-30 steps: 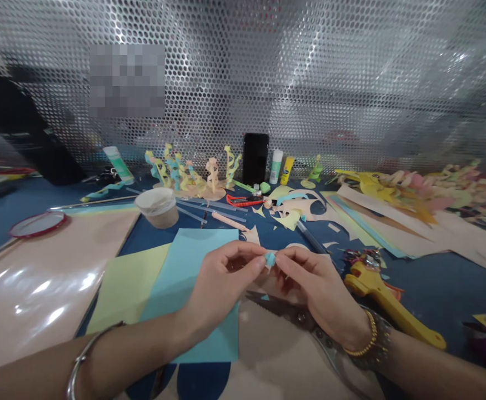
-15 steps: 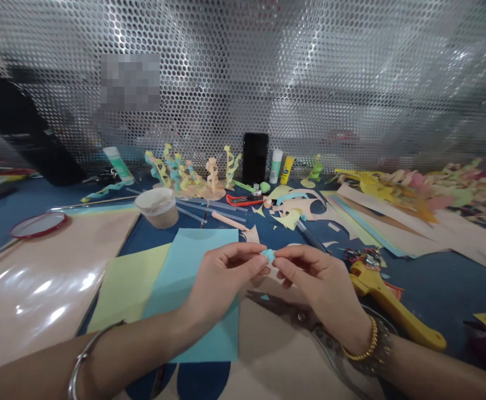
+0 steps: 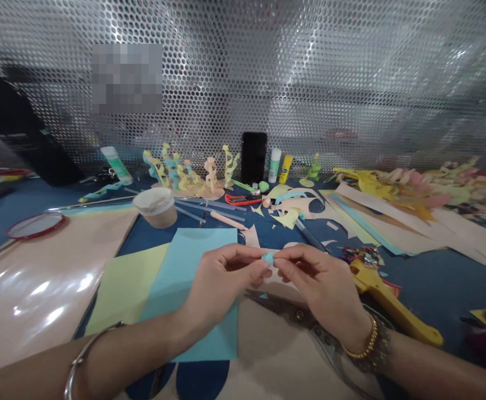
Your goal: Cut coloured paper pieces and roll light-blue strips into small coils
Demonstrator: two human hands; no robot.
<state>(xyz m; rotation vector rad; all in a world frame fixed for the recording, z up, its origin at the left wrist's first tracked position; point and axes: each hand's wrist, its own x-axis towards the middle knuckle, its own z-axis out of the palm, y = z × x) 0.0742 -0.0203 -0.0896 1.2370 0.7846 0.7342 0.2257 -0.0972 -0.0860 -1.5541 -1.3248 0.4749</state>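
A small light-blue paper piece (image 3: 268,259) is pinched between both hands at the centre. My left hand (image 3: 228,275) grips its left side with thumb and fingertips, and my right hand (image 3: 320,280) pinches its right side. Dark-bladed scissors (image 3: 299,315) lie beneath my right hand on pale pink paper (image 3: 274,350), with a tiny blue scrap on the blade. Under and beside my left hand are a light-blue sheet (image 3: 196,250) and a yellow-green sheet (image 3: 121,283).
A paper cup (image 3: 157,208), curled paper figures (image 3: 171,169), a phone (image 3: 254,158), glue sticks (image 3: 275,165) and a red cutter (image 3: 243,198) stand or lie farther back. A yellow glue gun (image 3: 396,303) is at right, a red-rimmed disc (image 3: 36,226) at left.
The blue paper piece has turned slightly between my fingertips and looks narrower. Both hands keep their pinch, and the whole view has shifted a little.
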